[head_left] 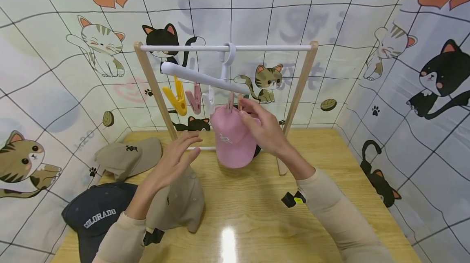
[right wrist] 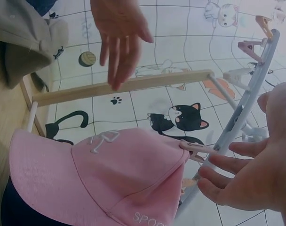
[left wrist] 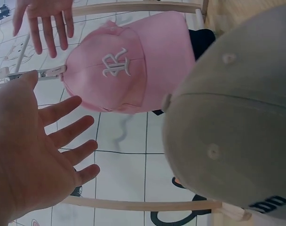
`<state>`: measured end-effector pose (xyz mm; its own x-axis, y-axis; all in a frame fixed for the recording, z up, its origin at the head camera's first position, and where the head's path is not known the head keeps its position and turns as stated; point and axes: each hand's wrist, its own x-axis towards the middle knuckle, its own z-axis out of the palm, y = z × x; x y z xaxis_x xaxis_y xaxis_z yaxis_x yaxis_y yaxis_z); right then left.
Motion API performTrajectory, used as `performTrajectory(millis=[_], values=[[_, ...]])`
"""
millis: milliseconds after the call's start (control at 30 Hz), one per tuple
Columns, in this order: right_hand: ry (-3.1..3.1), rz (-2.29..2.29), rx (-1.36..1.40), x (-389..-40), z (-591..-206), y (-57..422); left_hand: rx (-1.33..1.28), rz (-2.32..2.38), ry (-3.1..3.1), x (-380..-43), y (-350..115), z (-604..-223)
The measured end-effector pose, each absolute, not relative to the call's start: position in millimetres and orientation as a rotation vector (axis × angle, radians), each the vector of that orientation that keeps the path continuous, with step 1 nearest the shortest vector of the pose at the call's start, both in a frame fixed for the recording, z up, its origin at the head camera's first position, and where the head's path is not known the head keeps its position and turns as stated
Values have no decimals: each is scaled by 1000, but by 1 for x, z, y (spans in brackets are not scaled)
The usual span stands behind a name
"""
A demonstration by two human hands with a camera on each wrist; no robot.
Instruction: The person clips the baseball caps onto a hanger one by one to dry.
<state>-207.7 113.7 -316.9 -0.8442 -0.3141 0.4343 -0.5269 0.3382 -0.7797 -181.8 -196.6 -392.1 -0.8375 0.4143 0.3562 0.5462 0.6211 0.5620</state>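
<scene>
Beside right-hand fingers [head_left: 257, 110], seemingly apart, a cap [head_left: 235, 144] hangs.

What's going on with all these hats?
A person has both hands up near a pink cap, which hangs by a clip from a pale hanger on a rack. The right hand is beside the top of the cap, and the left hand is in the air, holding nothing. Something dark shows behind the pink cap. Two beige caps and a dark COLORADO cap lie on the table.
</scene>
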Motion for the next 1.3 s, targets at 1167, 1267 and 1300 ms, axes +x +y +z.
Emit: performTrajectory(millis=[1167, 1267, 1300], values=[[-2314, 1667, 955, -194, -289, 78, -960, -638, -2778, -176, -229, -453], [-2319, 1670, 966, -195, -287, 75, -996, -565, -2770, -177, -229, -453], [-2321, 1671, 965, -195, -286, 74, -1006, -545, -2769, -177, -229, -453]])
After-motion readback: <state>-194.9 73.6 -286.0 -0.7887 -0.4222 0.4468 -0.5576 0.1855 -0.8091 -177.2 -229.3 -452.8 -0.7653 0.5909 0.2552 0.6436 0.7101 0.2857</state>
